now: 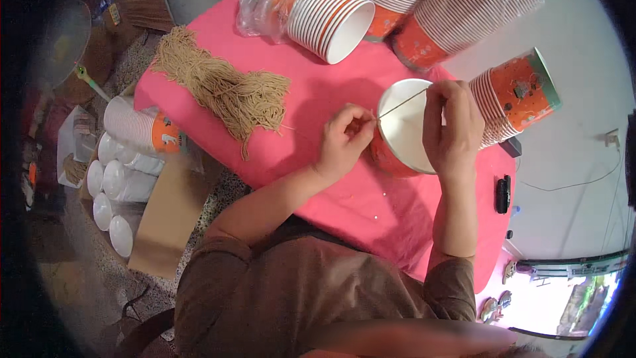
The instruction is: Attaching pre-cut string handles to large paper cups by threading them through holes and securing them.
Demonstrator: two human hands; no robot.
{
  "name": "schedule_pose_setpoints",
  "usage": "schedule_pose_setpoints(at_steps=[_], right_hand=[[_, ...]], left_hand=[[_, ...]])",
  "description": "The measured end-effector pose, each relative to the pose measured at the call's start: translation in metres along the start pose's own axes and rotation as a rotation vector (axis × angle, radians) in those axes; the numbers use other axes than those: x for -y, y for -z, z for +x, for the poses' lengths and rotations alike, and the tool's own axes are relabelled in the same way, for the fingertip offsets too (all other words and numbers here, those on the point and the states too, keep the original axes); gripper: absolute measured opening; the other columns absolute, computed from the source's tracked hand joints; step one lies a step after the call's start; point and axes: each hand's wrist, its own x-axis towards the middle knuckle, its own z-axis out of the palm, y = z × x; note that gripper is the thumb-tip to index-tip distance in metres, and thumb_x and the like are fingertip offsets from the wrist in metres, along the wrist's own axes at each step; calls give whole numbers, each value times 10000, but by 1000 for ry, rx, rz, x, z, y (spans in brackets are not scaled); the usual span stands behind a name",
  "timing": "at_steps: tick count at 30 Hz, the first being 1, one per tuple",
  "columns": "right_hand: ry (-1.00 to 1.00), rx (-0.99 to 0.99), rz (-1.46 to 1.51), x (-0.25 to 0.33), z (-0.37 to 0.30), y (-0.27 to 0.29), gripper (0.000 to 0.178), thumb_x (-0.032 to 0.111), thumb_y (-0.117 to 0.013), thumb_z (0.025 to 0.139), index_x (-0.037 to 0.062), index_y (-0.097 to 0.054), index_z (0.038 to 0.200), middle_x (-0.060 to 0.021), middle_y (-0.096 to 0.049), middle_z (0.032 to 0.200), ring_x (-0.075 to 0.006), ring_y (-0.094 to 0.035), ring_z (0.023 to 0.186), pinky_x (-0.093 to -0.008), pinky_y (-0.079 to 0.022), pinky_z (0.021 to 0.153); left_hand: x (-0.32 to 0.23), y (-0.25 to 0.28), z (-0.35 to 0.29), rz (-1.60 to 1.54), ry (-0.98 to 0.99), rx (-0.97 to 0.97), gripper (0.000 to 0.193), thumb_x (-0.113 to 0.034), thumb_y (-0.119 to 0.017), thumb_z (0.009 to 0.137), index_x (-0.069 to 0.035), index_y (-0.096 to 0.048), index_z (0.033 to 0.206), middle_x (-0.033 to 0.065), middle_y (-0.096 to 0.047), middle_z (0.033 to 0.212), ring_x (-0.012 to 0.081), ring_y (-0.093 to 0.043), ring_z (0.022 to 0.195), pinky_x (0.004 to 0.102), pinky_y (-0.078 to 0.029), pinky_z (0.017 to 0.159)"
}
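A thin brown string is stretched on a slant between my hands, over the mouth of a paper bucket. My left hand pinches its lower end by the bucket's left rim. My right hand is closed on the upper end and covers part of the right rim. The paper bucket stands upright, orange outside and white inside. Left of my left hand lies a long bundle of tan strings, loosely spread.
Stacked paper buckets in plastic lie at the table's far side, with taller wrapped stacks beside them. Another stack lies on the right. A black object sits near the pink table's right edge. A cardboard box holds white-ended rolls.
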Motion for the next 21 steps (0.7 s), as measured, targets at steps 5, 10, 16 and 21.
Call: schedule_pose_setpoints(at_steps=[5, 10, 16, 21], right_hand=[[-441, 303, 143, 4, -5, 30, 119, -12, -582, 825, 31, -568, 936, -172, -615, 771, -351, -632, 680, -403, -488, 595], [-491, 605, -140, -14, -26, 38, 126, 69, -621, 802, 39, -624, 925, -174, -653, 837, -363, -644, 751, -446, -508, 665], [-519, 652, 267, -4, -35, 34, 234, 121, -705, 751, 47, -677, 971, -149, -681, 898, -355, -652, 770, -410, -515, 712], [-498, 668, 235, 7, -31, 26, 138, 97, -661, 786, 23, -677, 901, -164, -677, 813, -294, -655, 645, -383, -508, 603]], left_hand=[[12, 0, 1, -226, 227, 65, 52, -45, -599, 904, -18, -554, 901, -18, -558, 845, 40, -511, 790, 199, -432, 675], [10, -11, -1, -399, 301, 170, 52, -37, -598, 901, -24, -551, 916, -21, -563, 890, 50, -508, 834, 207, -425, 752], [4, -15, -4, -363, 295, 240, 48, -34, -593, 897, -25, -552, 922, -19, -559, 897, 45, -516, 818, 208, -435, 714], [-10, -16, -3, -294, 281, 309, 53, -15, -576, 899, -23, -559, 948, -21, -541, 900, 53, -505, 834, 214, -435, 730]])
